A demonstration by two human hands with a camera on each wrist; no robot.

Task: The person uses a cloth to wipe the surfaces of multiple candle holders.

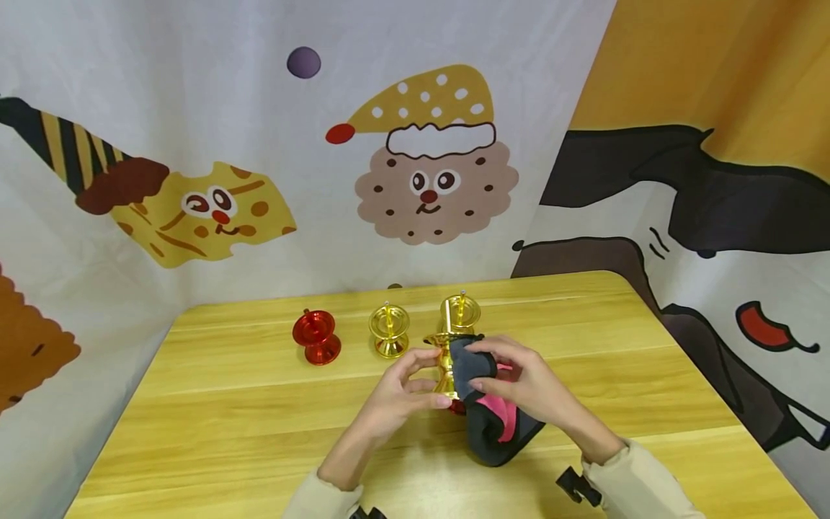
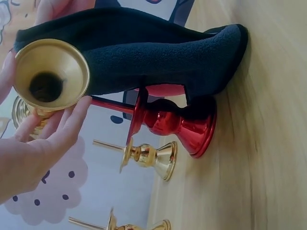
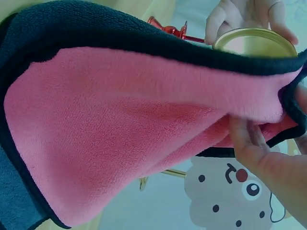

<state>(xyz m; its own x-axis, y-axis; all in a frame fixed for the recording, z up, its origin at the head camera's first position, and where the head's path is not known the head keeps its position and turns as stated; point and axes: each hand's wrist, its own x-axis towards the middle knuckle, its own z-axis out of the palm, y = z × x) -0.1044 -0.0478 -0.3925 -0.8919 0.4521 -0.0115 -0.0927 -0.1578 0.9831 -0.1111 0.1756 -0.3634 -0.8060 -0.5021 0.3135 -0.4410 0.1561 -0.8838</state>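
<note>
My left hand (image 1: 392,400) grips a gold candle holder (image 1: 444,371) between thumb and fingers, raised off the table. Its hollow underside (image 2: 53,72) faces the left wrist camera. A fleecy cloth (image 1: 496,425), grey-blue on one face and pink on the other with black edging, is pinched by my right hand (image 1: 528,378). The cloth's upper part lies against the gold holder's right side, while the rest hangs down toward the table. Below the hands stands a red candle holder (image 2: 165,120), mostly hidden by the cloth and the left hand in the head view.
Along the back of the wooden table (image 1: 227,432) stand another red candle holder (image 1: 318,339), a gold one (image 1: 389,331) and a second gold one (image 1: 463,310), the last just behind the hands. A printed cloth backdrop (image 1: 311,187) hangs behind the table.
</note>
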